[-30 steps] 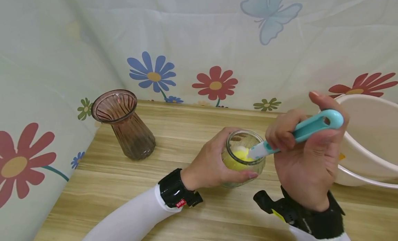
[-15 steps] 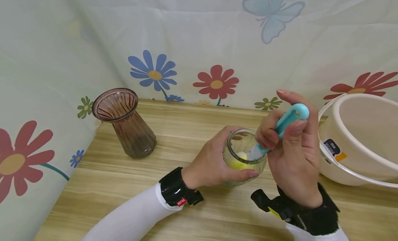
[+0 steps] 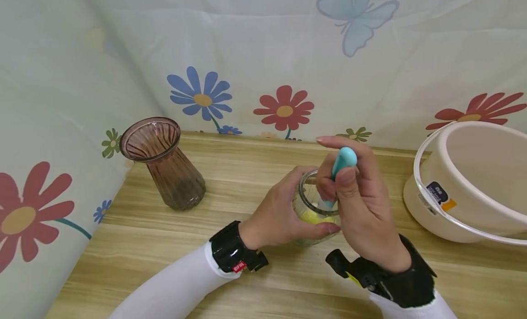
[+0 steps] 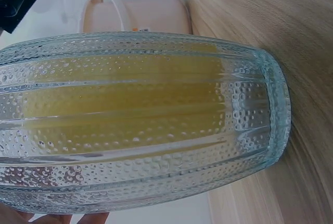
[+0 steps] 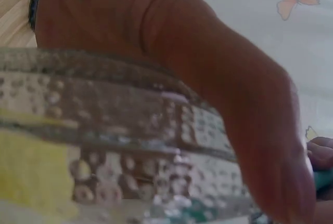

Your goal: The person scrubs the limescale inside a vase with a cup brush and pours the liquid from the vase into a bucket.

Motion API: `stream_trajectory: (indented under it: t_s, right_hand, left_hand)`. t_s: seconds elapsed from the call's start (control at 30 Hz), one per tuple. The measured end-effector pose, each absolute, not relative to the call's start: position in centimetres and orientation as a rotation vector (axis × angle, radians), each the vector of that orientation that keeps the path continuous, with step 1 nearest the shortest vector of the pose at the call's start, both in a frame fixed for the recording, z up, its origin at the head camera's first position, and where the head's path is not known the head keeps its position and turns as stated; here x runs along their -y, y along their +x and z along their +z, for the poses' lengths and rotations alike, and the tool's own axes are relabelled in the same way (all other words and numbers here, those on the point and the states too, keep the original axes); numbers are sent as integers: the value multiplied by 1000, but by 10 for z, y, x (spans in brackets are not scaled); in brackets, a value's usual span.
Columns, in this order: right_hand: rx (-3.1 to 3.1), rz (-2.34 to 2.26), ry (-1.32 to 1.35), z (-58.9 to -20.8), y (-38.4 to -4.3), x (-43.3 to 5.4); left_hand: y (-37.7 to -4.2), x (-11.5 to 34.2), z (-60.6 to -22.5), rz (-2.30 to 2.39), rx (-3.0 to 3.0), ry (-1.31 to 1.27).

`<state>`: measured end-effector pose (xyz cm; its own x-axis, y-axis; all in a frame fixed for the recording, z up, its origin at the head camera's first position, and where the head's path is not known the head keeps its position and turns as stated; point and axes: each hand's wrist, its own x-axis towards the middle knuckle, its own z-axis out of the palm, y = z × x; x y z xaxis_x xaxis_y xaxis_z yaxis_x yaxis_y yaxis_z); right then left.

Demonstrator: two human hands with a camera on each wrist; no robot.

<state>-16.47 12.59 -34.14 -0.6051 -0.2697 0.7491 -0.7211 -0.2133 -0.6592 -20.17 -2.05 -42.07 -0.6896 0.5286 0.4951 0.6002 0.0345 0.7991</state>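
My left hand (image 3: pixel 280 213) grips a clear, dimpled glass jar (image 4: pixel 250 109) around its side, thumb at the front. The jar's base is close to the wooden table; I cannot tell whether it touches. My right hand (image 3: pixel 366 211) holds the teal handle of a sponge brush (image 3: pixel 343 162) over the jar's mouth, index finger extended. Inside the jar is the brush's yellow sponge head (image 4: pixel 130 99), seen through the glass. The right hand covers part of the rim in the head view. In the right wrist view, the left thumb (image 5: pixel 260 115) lies across the jar.
A purple-brown ribbed glass vase (image 3: pixel 177 186) stands at the left on the wooden table (image 3: pixel 288 282). To the right is a cream bucket (image 3: pixel 465 218) with its handle hanging over the front. A flower-printed curtain (image 3: pixel 239 44) borders the back and left side.
My right hand has swung left over the jar, and the brush handle has gone from leaning far right to nearly upright. The left hand and jar stay about where they were.
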Motion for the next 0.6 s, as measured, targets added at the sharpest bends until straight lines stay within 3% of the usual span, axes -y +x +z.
stream_trajectory:
  t_s: [0.33, 0.6]
  right_hand:
    - [2089, 1804, 1099, -337, -157, -134]
    - [2015, 1903, 1143, -341, -160, -138]
  left_hand:
    - [-203, 21, -421, -1686, 2199, -1215]
    - [-203, 20, -421, -1723, 2160, -1244]
